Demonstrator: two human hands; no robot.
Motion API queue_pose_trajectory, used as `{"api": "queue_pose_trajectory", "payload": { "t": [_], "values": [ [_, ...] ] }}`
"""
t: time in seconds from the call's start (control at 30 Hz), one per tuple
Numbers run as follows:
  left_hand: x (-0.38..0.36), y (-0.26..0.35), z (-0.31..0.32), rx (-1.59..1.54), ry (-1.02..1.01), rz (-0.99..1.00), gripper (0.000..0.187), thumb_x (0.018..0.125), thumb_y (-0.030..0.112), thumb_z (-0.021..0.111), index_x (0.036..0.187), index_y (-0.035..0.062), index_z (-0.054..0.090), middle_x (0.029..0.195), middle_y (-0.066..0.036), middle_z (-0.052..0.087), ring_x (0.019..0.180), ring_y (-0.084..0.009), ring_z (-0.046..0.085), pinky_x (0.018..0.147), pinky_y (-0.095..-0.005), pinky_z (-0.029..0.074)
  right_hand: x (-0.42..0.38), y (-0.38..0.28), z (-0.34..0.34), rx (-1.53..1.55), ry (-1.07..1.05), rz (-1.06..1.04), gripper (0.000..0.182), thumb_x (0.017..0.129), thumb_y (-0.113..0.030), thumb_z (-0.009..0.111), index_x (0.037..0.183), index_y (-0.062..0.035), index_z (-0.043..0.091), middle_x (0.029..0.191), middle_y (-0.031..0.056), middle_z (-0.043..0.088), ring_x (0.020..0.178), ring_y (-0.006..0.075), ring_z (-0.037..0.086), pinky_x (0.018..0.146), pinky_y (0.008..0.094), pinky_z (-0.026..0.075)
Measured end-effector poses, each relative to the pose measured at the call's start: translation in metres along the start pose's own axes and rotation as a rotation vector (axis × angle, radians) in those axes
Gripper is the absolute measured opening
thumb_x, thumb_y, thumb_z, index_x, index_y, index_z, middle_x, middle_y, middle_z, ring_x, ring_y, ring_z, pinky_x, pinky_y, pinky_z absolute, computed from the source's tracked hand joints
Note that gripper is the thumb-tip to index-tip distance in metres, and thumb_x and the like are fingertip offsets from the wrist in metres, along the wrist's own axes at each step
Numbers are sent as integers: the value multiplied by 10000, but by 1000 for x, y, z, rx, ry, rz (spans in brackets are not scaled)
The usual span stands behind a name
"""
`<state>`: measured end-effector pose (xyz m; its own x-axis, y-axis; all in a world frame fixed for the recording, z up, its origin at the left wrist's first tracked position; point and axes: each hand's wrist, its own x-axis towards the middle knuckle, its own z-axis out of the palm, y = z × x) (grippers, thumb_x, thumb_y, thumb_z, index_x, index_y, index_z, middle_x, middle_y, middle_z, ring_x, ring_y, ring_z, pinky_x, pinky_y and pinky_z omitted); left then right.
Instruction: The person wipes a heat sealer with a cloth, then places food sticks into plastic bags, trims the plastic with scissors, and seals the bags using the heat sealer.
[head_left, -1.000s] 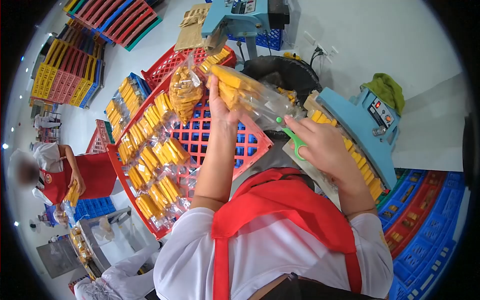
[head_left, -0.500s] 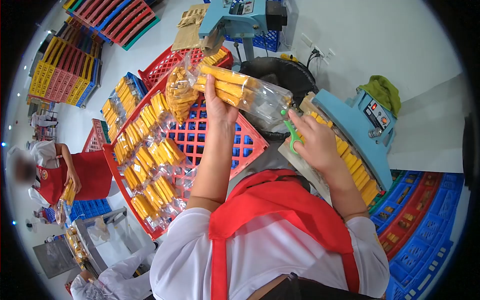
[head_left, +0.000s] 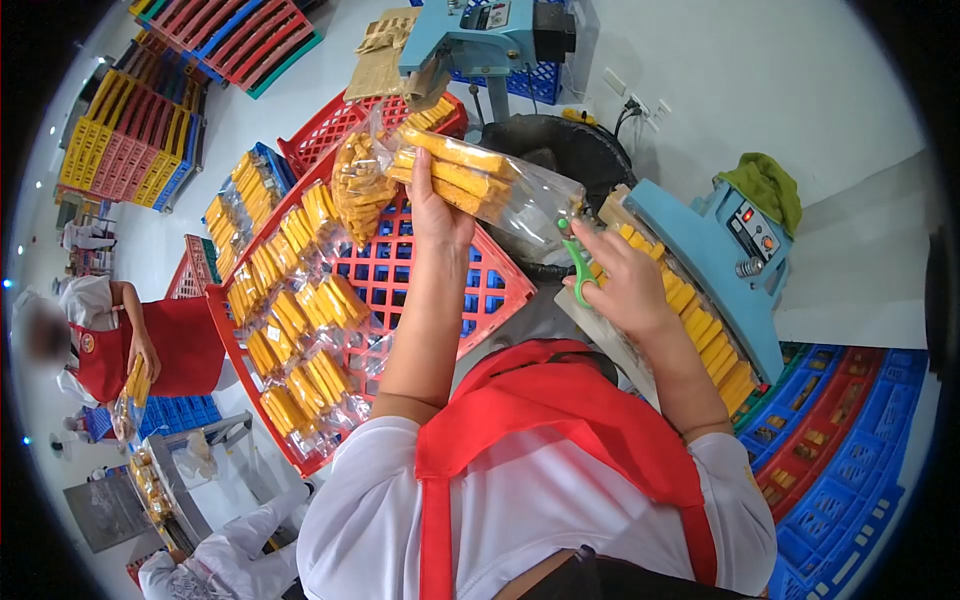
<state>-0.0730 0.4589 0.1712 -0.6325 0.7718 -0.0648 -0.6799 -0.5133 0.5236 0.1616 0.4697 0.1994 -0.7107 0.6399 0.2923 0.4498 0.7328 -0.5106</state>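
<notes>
Right hand (head_left: 625,285) nearer, green scissors (head_left: 578,262) at clear bag (head_left: 480,180) end; left hand (head_left: 440,215) clamped mid-bag.

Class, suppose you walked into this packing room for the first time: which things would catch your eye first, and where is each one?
First, the clear bag of yellow sticks, held up at centre by the left hand, while the right hand brings green-handled scissors to its open end. Next, the red crate tilted below, its left side lined with more filled bags. At right stands a blue sealing machine with a green cloth on top.
</notes>
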Motion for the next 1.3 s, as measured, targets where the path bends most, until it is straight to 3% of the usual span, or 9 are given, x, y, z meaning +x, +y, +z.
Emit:
{"api": "queue_pose_trajectory", "payload": {
  "t": [0.37,0.57,0.67,0.73,0.9,1.03,1.1,1.23,1.3],
  "values": [
    [5,12,-12,-172,85,-216,351,851,356,434,1069,83,467,1030,-91,530,962,-258,507,860,-434,393,-7,-5,-8,107,31,-66,546,650,-160,661,1166,-137,483,814,91,561,672,280,552,573,354,434],
    [8,36,-29,-212,4,-349,398,841,424,378,1027,97,507,999,-97,550,940,-272,520,844,-445,399,-14,2,-26,147,373,-117,572,653,-67,673,1183,-90,459,888,124,572,759,258,564,638,305,447],
    [-1,47,-6,-239,49,-332,309,828,357,425,927,93,551,867,-72,593,822,-255,571,753,-420,465,-23,24,-27,265,457,144,557,677,-58,654,1193,-75,445,961,144,552,799,267,558,657,302,446],
    [-2,52,-4,-279,-44,-256,288,833,329,427,946,91,542,890,-64,589,826,-247,569,761,-419,461,-31,32,-36,198,249,408,551,693,-55,635,1203,-66,428,1017,153,528,847,288,544,708,309,437],
    [10,61,0,-108,-67,-94,367,833,344,449,1075,72,496,1013,-101,555,895,-220,547,785,-375,457,-73,62,-39,8,43,572,604,685,14,564,1247,-87,368,1075,163,493,954,322,498,789,354,405],
    [34,65,12,258,-147,361,325,835,238,485,1086,48,406,994,-111,517,945,-219,507,805,-345,440,-108,71,-40,-166,-174,717,673,654,52,525,1275,-109,321,1107,174,462,1015,341,455,826,389,387],
    [39,66,30,504,-211,716,629,787,60,526,1267,93,121,1131,-125,384,982,-220,458,824,-339,418,-125,78,-34,-196,-183,703,670,657,47,529,1275,-111,322,1106,177,460,1027,341,448,838,392,381],
    [49,55,49,359,-140,706,391,796,52,508,1112,81,280,1019,-101,445,896,-188,498,770,-332,453,-134,73,-40,-205,-248,743,661,670,37,527,1278,-114,319,1140,182,442,1063,340,427,874,396,365],
    [52,52,47,346,-191,677,516,788,47,520,1190,86,199,1080,-114,410,949,-198,468,804,-333,428,-142,82,-35,-196,-188,753,649,681,29,523,1280,-111,314,1154,180,435,1071,337,423,880,396,362]
  ]
}}
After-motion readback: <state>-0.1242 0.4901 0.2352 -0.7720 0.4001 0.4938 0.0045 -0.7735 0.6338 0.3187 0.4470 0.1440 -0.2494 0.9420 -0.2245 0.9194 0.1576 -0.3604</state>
